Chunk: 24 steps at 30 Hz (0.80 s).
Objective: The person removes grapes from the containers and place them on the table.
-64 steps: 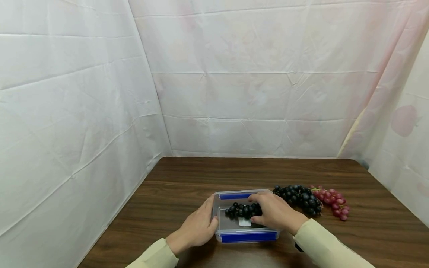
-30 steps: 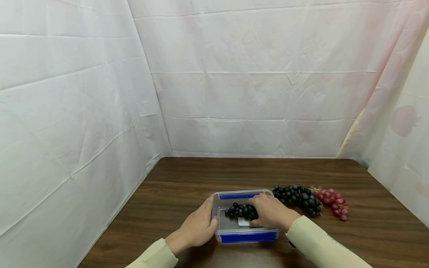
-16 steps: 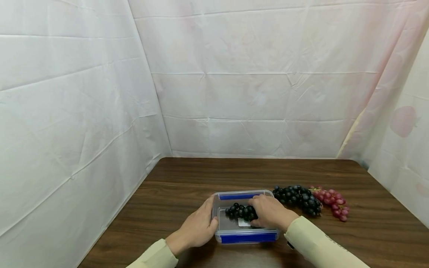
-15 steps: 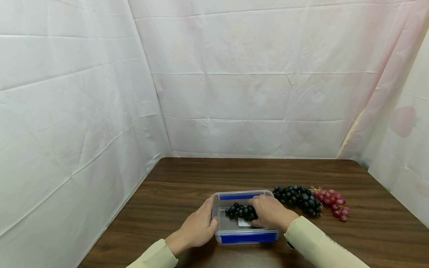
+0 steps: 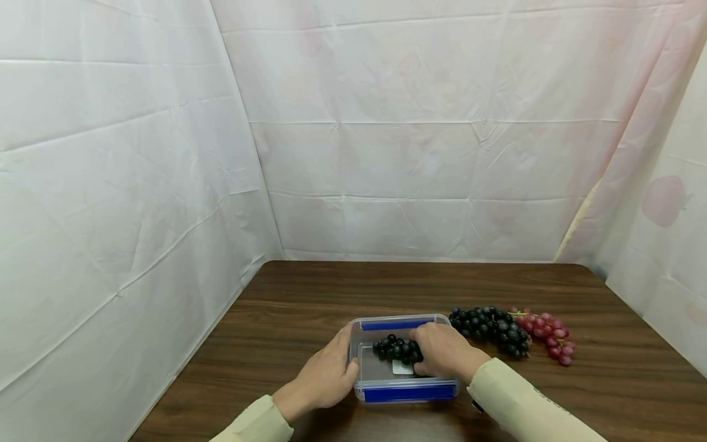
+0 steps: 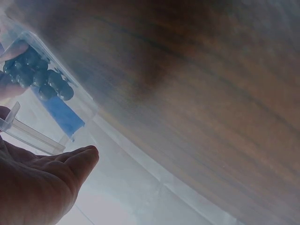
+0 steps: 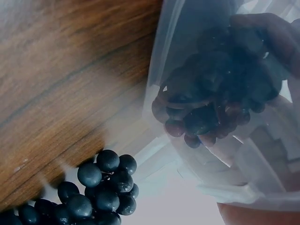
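My right hand (image 5: 446, 351) reaches into a clear plastic box (image 5: 378, 382) and grips a bunch of black grapes (image 5: 394, 348) at its right end. In the left wrist view, the grapes (image 6: 40, 75) show through the box wall, with the right hand's fingers round them. My left hand (image 5: 326, 372) rests against the box's left side, its fingers fairly straight and its thumb by the near left corner. The left wrist view shows the left hand (image 6: 51, 180) beside the box rim. Blue strips line the box's near and far sides. A white label lies under the grapes.
A second bunch of black grapes (image 5: 491, 328) lies on the brown wooden table (image 5: 331, 288), just right of the box. Beyond it to the right is a bunch of red grapes (image 5: 552, 334). Pale cloth walls (image 5: 414, 153) stand behind the table and at both sides.
Over about two seconds my right hand's fingers have closed in further on the grapes, and its forearm has shifted slightly left. The box and left hand have stayed in place.
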{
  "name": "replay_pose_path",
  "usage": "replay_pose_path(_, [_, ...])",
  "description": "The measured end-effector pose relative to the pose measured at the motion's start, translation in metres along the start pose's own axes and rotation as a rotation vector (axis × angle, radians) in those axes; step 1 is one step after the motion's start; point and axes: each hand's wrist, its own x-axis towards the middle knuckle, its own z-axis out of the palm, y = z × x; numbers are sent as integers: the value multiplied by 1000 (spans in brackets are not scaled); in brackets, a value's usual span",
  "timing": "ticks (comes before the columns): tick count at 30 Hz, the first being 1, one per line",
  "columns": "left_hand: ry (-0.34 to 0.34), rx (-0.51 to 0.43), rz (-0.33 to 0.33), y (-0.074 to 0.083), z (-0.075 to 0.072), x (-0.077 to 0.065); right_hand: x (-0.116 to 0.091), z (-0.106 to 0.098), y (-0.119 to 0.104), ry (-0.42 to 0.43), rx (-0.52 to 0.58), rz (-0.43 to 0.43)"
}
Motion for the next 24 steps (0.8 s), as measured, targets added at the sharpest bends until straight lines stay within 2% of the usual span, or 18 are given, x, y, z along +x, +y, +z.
replay_pose_path(24, [11, 14, -3, 0, 0, 0, 1, 1, 3, 63, 80, -45])
